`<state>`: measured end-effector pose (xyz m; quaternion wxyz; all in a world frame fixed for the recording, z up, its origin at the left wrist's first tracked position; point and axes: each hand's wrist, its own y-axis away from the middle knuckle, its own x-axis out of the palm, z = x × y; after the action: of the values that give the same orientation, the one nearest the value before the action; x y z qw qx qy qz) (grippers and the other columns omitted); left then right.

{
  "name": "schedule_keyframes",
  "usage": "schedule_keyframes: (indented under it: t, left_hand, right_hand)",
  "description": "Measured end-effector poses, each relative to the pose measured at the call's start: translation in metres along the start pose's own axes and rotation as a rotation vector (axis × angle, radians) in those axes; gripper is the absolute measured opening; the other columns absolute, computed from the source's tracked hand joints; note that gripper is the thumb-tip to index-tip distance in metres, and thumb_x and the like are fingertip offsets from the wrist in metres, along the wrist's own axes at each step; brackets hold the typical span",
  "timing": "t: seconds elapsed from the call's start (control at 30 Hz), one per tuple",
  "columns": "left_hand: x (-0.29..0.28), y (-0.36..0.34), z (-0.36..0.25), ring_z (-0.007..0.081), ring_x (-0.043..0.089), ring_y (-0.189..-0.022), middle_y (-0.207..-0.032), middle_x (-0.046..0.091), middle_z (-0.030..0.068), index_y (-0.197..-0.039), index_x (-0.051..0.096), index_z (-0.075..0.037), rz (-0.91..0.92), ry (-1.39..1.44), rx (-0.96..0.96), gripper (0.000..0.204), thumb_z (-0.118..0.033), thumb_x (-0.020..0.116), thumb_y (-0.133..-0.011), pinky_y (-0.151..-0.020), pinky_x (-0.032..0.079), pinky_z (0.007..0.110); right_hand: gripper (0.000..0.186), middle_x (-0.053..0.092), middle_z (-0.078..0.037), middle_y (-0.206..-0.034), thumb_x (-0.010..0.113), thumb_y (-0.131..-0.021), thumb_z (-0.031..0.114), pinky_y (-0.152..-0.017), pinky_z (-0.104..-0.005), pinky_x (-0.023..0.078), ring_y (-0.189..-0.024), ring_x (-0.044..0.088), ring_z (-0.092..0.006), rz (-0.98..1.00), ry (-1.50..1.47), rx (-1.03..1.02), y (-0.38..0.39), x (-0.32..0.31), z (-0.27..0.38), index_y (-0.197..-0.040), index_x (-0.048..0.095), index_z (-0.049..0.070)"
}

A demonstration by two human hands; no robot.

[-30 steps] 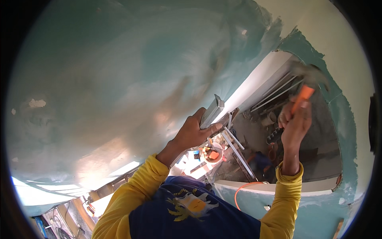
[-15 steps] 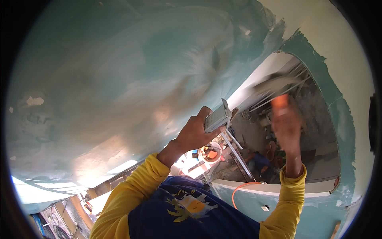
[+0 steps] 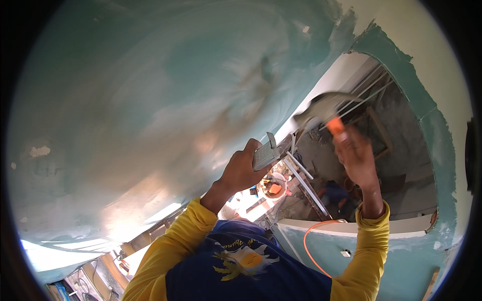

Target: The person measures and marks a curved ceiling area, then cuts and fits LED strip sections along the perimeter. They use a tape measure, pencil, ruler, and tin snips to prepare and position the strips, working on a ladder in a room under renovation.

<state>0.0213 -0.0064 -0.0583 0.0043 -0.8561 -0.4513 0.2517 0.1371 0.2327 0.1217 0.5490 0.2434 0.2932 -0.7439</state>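
Observation:
My left hand (image 3: 238, 169) is closed around a short grey metal channel piece (image 3: 265, 155), whose bent end flange sticks up beyond the fingers. It is beside the green wall board (image 3: 165, 95). To the right, my right hand (image 3: 357, 156) grips a hammer by its orange handle (image 3: 335, 125). The curved hammer head (image 3: 321, 109) is smeared by motion. It is above and to the right of the metal piece, apart from it.
An arched opening with a pale ledge (image 3: 369, 228) looks down on a lower floor. There, a bucket (image 3: 281, 192), metal strips (image 3: 304, 181) and a person in dark blue (image 3: 335, 192) show. An orange hose (image 3: 309, 247) hangs over the ledge. Wooden boards (image 3: 113, 268) stand lower left.
The hammer and my right hand have swung left, bringing the head closer to the metal piece. My left hand, still gripping the piece, sits slightly farther left. The whole view has shifted a little.

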Motion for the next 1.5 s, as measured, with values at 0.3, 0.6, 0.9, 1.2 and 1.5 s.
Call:
schedule_keyframes:
  t: [0.3, 0.6, 0.9, 1.2, 1.5]
  left_hand:
    - [0.001, -0.004, 0.003, 0.0331, 0.074, -0.083, -0.092, 0.071, 0.0242, -0.122, 0.05, 0.0, 0.049, 0.035, -0.034, 0.054, -0.033, 0.079, -0.089, -0.077, 0.057, 0.041]
    - [0.008, -0.025, 0.014, 0.0231, 0.069, -0.072, -0.083, 0.068, 0.0184, -0.116, 0.053, 0.001, 0.024, 0.084, -0.015, 0.047, -0.028, 0.078, -0.089, -0.069, 0.054, 0.038]
    - [0.008, -0.029, 0.04, 0.0041, 0.043, -0.066, -0.078, 0.048, -0.0053, -0.107, 0.053, -0.01, -0.053, 0.275, -0.013, 0.022, -0.002, 0.07, -0.095, -0.059, 0.038, 0.024]
    - [-0.009, -0.013, 0.043, 0.0091, 0.044, -0.047, -0.064, 0.051, 0.0021, -0.116, 0.042, -0.005, -0.072, 0.354, -0.092, 0.029, 0.003, 0.06, -0.095, -0.045, 0.035, 0.025]
    - [0.004, -0.024, 0.052, 0.0087, 0.033, -0.046, -0.06, 0.035, -0.0023, -0.123, 0.038, -0.006, -0.14, 0.098, -0.019, 0.027, -0.02, 0.054, -0.106, -0.049, 0.039, 0.025]
  right_hand:
    - [0.038, 0.06, -0.012, -0.068, 0.05, -0.109, 0.036, -0.054, -0.0372, 0.046, -0.055, 0.059, -0.0219, 0.197, 0.26, -0.187, 0.003, 0.017, -0.021, -0.095, 0.058, 0.001]
    - [0.036, 0.055, -0.012, -0.068, 0.052, -0.109, 0.034, -0.06, -0.0386, 0.05, -0.058, 0.061, -0.0188, 0.128, 0.087, -0.179, 0.004, 0.045, -0.058, -0.107, 0.06, -0.001]
    - [0.038, 0.047, 0.002, -0.064, 0.044, -0.112, 0.043, -0.045, -0.0222, 0.033, -0.051, 0.043, -0.0052, -0.537, -0.8, 0.337, 0.009, 0.085, -0.162, -0.11, 0.057, 0.007]
    - [0.014, 0.049, -0.002, -0.062, 0.058, -0.103, 0.015, -0.043, -0.0315, 0.042, -0.044, 0.047, -0.0147, -0.339, -1.01, 1.36, 0.172, 0.352, -0.484, -0.093, 0.056, 0.005]
    - [0.011, 0.051, -0.007, -0.072, 0.045, -0.095, 0.009, -0.042, -0.0292, 0.044, -0.049, 0.047, -0.0146, -0.413, -1.26, 1.432, 0.1, 0.426, -0.664, -0.085, 0.049, 0.005]
